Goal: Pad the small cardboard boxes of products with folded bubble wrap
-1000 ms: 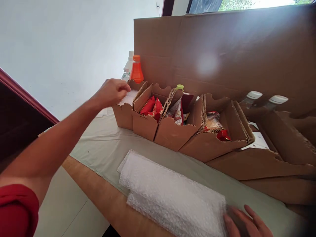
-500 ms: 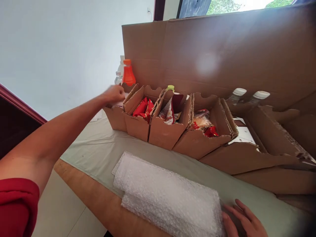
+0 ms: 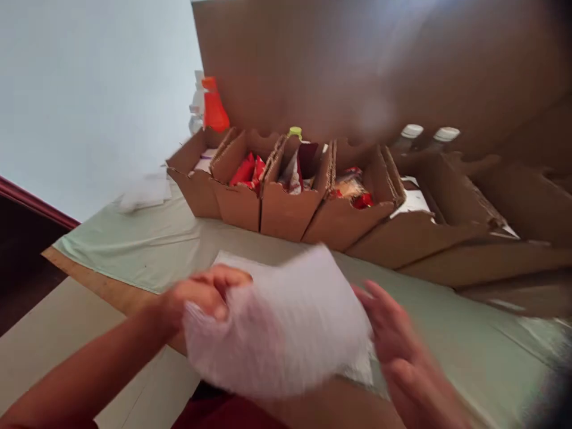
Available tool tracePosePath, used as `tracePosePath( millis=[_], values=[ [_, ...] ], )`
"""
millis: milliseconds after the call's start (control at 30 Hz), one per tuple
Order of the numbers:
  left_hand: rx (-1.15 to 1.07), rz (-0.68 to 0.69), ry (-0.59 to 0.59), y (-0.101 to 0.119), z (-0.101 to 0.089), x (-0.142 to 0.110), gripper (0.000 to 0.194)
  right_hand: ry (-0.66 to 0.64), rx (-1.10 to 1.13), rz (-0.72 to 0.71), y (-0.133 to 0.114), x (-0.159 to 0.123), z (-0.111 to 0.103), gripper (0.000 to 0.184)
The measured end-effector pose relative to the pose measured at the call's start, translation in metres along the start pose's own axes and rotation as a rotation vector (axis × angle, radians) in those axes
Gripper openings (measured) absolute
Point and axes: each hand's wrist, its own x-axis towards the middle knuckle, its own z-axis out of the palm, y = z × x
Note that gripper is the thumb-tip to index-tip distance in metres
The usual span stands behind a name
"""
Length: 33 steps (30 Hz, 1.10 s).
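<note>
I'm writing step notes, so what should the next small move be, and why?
Perhaps close the right hand on the free side of the sheet: the left hand grips only the opposite side, while the right hand is open beside the free one.

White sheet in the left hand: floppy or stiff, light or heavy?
Probably floppy: the white sheet curves along its lower edge. Likely light: it looks thin, and only the left hand clearly grips it.

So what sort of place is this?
Probably a makeshift indoor packing or sorting station: a cloth-covered table, a row of cardboard bins, some with packets, and a thin white sheet in the left hand.
</note>
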Motion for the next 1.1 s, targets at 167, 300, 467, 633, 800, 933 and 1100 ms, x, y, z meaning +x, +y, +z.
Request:
tracePosePath(
  millis=[167, 300, 467, 633, 800, 933, 1100],
  values=[
    [-0.623, -0.174, -0.195, -0.063, 0.057, 0.012, 0.041, -0.302, 0.341, 0.402, -0.015, -0.023, 0.031, 0.052],
    [-0.71, -0.07, -0.073, -0.078, 0.05, -0.007, 0.062, -0.025, 0.115, 0.358, -0.001, -0.038, 0.018, 0.029],
    [-0.069, 0.002, 0.242, -0.058, 0.044, -0.006, 0.052, 0.117, -0.202, 0.232, -0.003, -0.019, 0.018, 0.035],
    [0.664, -0.077, 0.414, -0.062, 0.037, 0.01, 0.074, 0.208, -0.793, -0.02, 0.014, 0.001, 0.024, 0.052],
    [0.971, 0.052, 0.6, -0.062, 0.024, 0.003, 0.064, 0.385, -0.977, -0.345, 0.011, -0.016, 0.025, 0.045],
    [1.084, 0.298, 0.516, -0.034, 0.008, 0.03, 0.051, 0.096, -0.831, -0.387, 0.002, -0.025, 0.042, 0.029],
    [1.135, 0.091, 0.07, -0.008, -0.017, 0.093, 0.078, -0.036, -0.933, -0.316, 0.017, -0.025, 0.068, 0.024]
  ],
)
